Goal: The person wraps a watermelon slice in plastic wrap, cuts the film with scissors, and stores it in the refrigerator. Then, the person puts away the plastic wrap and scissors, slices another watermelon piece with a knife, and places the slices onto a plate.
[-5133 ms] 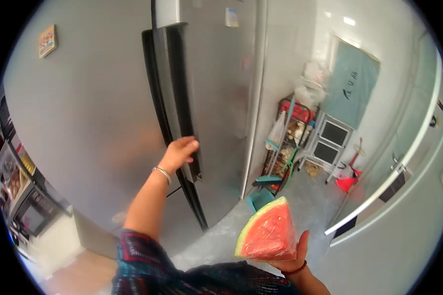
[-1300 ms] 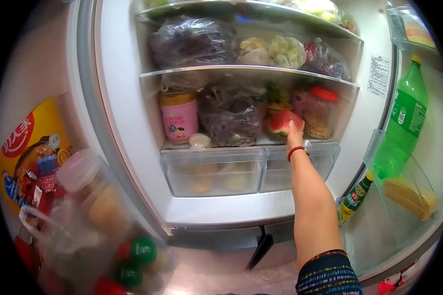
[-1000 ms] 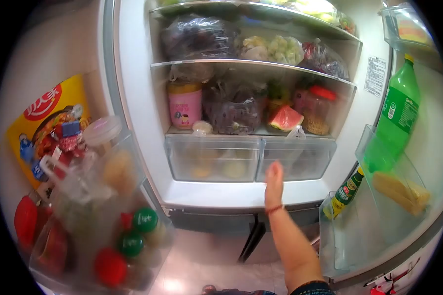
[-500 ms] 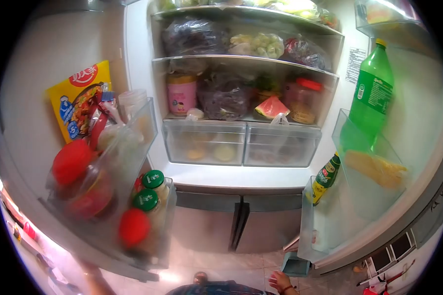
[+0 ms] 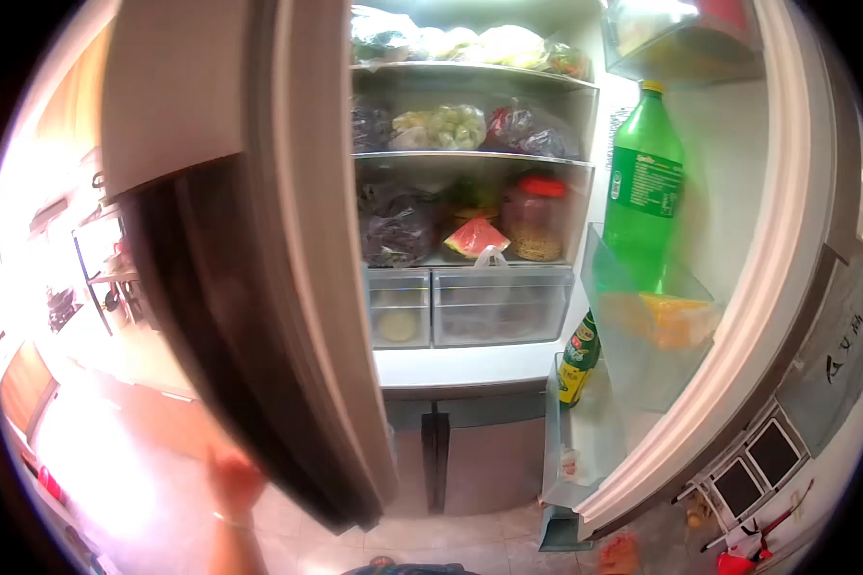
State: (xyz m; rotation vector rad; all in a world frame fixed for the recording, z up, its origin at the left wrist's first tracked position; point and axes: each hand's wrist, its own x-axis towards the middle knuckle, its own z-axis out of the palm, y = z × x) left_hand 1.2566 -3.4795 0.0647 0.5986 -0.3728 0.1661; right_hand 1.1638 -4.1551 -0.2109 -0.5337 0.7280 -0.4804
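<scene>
The left refrigerator door (image 5: 192,287) is swung partly inward and covers the left side of the shelves. My left hand (image 5: 235,482) is at the lower outer face of this door, thumb apart; the blur and glare hide whether it touches. No object shows in it. At the bottom edge, my right hand (image 5: 618,554) is small and blurred, below the right refrigerator door (image 5: 786,287); its fingers cannot be made out. The right door stands wide open, holding a large green Sprite bottle (image 5: 647,192) and a smaller green and yellow bottle (image 5: 579,359).
Inside are a watermelon slice (image 5: 477,238), a red-lidded jar (image 5: 537,218), bagged grapes (image 5: 439,127) and clear drawers (image 5: 501,307). A grey-green bin (image 5: 564,530) is on the floor under the right door. A shelving rack (image 5: 105,268) stands far left.
The left door has swung inward, hiding its own racks and the pink can. My left hand has moved inward with it. The view has shifted, and my right hand appears lower and farther right.
</scene>
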